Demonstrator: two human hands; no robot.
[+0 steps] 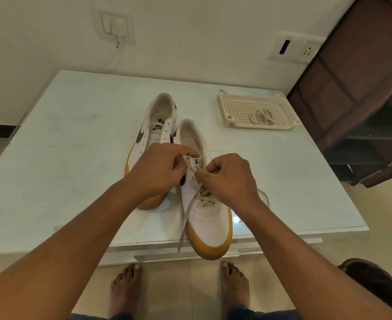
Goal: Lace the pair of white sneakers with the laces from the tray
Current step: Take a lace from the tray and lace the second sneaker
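The right grip [228, 179] pinches the flat off-white lace [185, 218] at the upper eyelets of the near sneaker [209, 227]. The left grip [158, 169] curls round its smooth white upper by the tongue. The unlaced far sneaker [160, 112] lies just beside, and a bundled second lace [260, 116] sits in the perforated plastic tray [227, 105] on the glossy tabletop [75, 146].

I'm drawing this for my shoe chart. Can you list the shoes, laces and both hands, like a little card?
near sneaker: partly laced, toe over the table edge
far sneaker: no lace yet, beside it
lace: crossed through lower eyelets, one end trailing past the toe
left hand: holds the near sneaker's eyelet flap
right hand: pinches the lace near an upper eyelet
tray: far right on table, spare lace bundled inside
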